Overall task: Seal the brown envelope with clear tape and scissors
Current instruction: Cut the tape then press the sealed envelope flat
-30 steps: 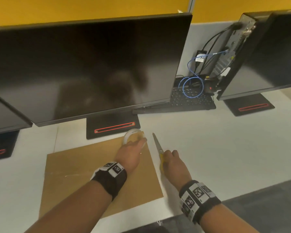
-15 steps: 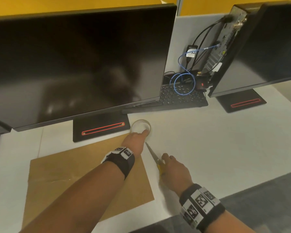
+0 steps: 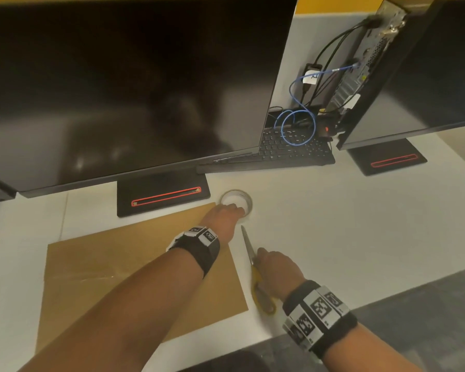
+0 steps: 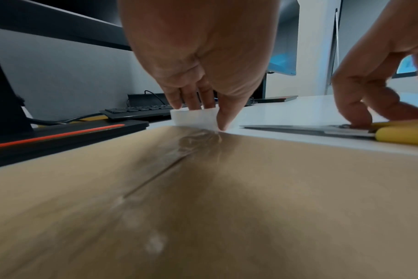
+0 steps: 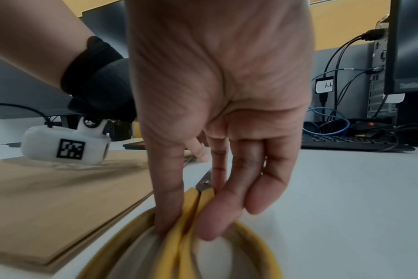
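brown envelope (image 3: 134, 267) lying flat on the white desk (image 3: 320, 224), near the front edge, below the stand (image 3: 163, 194) of the big dark monitor (image 3: 129, 84). clear tape already stuck along the flap seam, shiny and wrinkled toward the far right corner, seen in the left wrist view (image 4: 198, 139).

left hand (image 3: 223, 218) reaching across the envelope's far right corner to the roll of clear tape (image 3: 236, 201), which sits flat on the desk just past that corner. thumb down on the near side of the roll, other fingers (image 4: 191, 98) over its top edge, so closed on the roll in a pinch.

scissors (image 3: 255, 272) flat on the desk just beside the envelope's right edge, blades closed and pointing away toward the tape roll, yellow handles (image 5: 179, 236) toward the desk's front edge. right hand (image 3: 278, 268) down on the scissors near the pivot, thumb on one side of the handles and fingers (image 5: 227, 205) on the other, pinching them.

black keyboard (image 3: 293, 150) farther back between the monitors, blue cable (image 3: 298, 127) looped over it, second monitor (image 3: 440, 68) and a small computer with plugged cables at the far right.
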The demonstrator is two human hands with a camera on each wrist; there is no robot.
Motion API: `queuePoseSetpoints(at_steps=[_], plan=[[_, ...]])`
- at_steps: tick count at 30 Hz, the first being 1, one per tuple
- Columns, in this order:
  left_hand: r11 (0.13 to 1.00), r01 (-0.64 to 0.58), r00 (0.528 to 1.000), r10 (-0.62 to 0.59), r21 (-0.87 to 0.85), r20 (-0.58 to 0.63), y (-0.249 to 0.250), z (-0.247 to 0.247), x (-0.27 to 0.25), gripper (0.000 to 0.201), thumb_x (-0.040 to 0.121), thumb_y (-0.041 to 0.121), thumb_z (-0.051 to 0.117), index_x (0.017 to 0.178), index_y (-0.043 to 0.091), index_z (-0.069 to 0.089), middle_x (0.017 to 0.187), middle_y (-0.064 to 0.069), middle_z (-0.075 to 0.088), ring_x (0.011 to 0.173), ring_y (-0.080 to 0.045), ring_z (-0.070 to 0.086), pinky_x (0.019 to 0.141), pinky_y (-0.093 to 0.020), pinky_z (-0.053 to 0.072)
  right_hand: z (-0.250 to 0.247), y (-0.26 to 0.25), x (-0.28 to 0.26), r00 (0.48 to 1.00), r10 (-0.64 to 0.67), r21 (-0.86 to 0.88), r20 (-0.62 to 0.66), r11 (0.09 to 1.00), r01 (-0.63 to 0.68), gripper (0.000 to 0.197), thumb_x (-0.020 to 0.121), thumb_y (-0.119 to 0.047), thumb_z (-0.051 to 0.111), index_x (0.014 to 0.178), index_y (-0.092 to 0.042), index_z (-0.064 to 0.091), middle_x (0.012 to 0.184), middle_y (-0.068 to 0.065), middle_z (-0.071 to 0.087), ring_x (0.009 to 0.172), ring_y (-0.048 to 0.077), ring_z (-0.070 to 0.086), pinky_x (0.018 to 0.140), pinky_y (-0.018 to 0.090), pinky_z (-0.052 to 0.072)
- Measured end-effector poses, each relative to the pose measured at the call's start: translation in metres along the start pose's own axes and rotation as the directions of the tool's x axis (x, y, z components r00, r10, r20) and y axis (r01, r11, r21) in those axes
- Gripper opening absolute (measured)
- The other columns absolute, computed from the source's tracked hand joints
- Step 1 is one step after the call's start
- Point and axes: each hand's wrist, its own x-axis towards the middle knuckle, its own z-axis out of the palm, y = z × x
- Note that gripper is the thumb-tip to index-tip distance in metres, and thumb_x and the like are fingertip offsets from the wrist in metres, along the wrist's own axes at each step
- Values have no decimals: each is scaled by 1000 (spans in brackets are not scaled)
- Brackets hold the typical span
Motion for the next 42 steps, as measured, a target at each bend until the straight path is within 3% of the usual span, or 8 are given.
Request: queuePoseSetpoints(at_steps=[4, 7, 13, 20, 24, 28, 33, 42], plan=[[996, 25, 996, -32, -87, -84, -8, 2, -20, 56, 91, 5, 45, 144, 20, 35, 153, -1, 30, 138, -24, 30, 115, -33, 20, -11, -6, 4, 1000, 2, -17, 15, 1000, -2, 43, 70, -14, 65, 109, -17, 48, 101, 2, 55, 94, 24, 59, 75, 32, 52], [992, 35, 990, -52, -125, -134, -16, 1, -51, 53, 94, 11, 42, 145, 22, 35, 156, -2, 26, 143, -22, 24, 118, -35, 15, -21, -24, 7, 992, -38, -45, -117, 998, 32, 28, 84, -21, 51, 111, -16, 50, 107, 4, 56, 95, 25, 61, 76, 32, 50], [976, 196, 980, -197, -98, -6, -45, 11, -134, 51, 99, 20, 36, 148, 20, 26, 161, -4, 12, 147, -20, 13, 119, -42, 12, -15, -102, 17, 901, -373, -107, -220, 928, 358, 23, 89, -20, 45, 108, -13, 55, 107, 7, 52, 98, 29, 55, 72, 33, 41], [954, 300, 948, -298, 0, 110, -88, 13, -211, 57, 100, 28, 34, 150, 10, 14, 160, -6, 6, 147, -23, 6, 117, -44, 18, 41, -187, 36, 796, -600, -11, -79, 799, 602, 56, 90, -12, 43, 144, -20, 32, 150, 4, 30, 137, 22, 31, 109, 37, 37], [952, 305, 931, -306, 37, 200, -110, 26, -241, 64, 101, 33, 30, 152, 8, -2, 161, -9, -9, 148, -22, -5, 119, -42, 9, 75, -205, 37, 816, -574, -71, 72, 813, 578, 64, 95, -10, 32, 150, -12, 0, 159, 2, -5, 148, 18, -3, 121, 31, 2], [960, 281, 934, -274, 3, 231, -121, 39, -249, 68, 101, 38, 30, 151, 12, -8, 159, -5, -18, 147, -18, -12, 119, -40, 5, 99, -201, 48, 834, -541, -228, 111, 803, 551, 66, 89, -21, 18, 149, -14, -9, 147, -2, -27, 146, 20, -13, 122, 41, 2], [935, 355, 911, -347, 5, 221, -125, 48, -247, 77, 98, 49, 32, 150, 12, -13, 158, -6, -21, 147, -20, -13, 119, -43, 7, 89, -203, 40, 862, -486, -247, 143, 826, 506, 59, 100, -24, 20, 149, -18, -13, 156, -3, -24, 146, 16, -16, 118, 41, -4], [743, 668, 722, -636, -32, 273, -156, 49, -264, 135, 63, 88, 45, 144, 8, -27, 154, -9, -31, 146, -26, -16, 115, -59, 2, 88, -207, 34, 873, -462, -243, 155, 839, 487, 57, 100, -24, 17, 148, -20, -15, 156, -4, -25, 146, 17, -17, 119, 43, -3]])
